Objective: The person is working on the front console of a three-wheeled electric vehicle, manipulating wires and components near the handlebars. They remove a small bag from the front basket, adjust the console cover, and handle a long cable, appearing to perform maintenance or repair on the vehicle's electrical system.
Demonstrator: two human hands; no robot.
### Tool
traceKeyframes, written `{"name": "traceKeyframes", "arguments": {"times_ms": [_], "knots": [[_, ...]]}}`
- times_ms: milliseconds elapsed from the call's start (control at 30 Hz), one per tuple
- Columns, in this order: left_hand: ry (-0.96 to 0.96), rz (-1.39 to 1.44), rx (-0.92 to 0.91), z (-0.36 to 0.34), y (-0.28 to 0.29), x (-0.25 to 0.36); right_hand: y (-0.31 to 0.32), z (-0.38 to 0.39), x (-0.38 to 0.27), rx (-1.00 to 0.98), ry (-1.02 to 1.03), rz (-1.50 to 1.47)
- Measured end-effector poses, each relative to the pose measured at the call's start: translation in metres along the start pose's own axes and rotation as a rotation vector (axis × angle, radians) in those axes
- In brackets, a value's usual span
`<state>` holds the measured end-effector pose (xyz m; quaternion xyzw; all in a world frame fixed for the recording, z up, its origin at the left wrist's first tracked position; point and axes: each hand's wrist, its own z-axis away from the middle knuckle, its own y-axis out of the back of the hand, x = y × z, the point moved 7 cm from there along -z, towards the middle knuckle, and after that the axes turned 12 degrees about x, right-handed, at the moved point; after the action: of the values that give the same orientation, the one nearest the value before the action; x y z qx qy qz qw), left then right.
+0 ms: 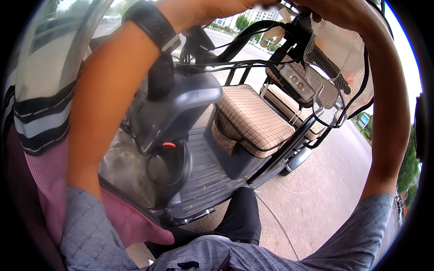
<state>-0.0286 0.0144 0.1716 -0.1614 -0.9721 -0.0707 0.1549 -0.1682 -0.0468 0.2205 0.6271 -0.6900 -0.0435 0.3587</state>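
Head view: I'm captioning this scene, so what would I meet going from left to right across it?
Black-and-grey striped band, black wristwatch, tan checked front seat cushion, black-edged mesh, right forearm.

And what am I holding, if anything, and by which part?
Can't tell: the left hand and the right hand, near the mesh bag's top, are both partly cut off.
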Motion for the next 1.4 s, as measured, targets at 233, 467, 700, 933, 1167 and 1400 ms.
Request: {"name": "traceKeyframes", "arguments": {"times_ms": [233, 467, 700, 933, 1167, 1400], "knots": [[0.057, 0.011, 0.017, 0.003, -0.005, -0.003, -0.008, 0.007, 0.028, -0.176, -0.156, -0.121], [0.076, -0.066, -0.066, 0.014, -0.021, -0.009, -0.008, 0.039, 0.021, -0.132, -0.093, 0.099], [0.035, -0.133, 0.1, 0.026, -0.002, 0.001, -0.018, 0.045, 0.07, -0.075, 0.097, 0.008], [0.134, -0.176, 0.097, 0.045, -0.001, -0.008, -0.041, 0.095, 0.145, -0.001, -0.033, 0.085], [-0.123, -0.453, 0.113, 0.053, -0.011, 0.004, -0.037, 0.124, 0.116, 0.309, 0.219, 0.042], [-0.059, -0.443, 0.142, 0.067, -0.03, 0.013, -0.053, 0.122, 0.139, 0.3, 0.17, -0.121]]}}
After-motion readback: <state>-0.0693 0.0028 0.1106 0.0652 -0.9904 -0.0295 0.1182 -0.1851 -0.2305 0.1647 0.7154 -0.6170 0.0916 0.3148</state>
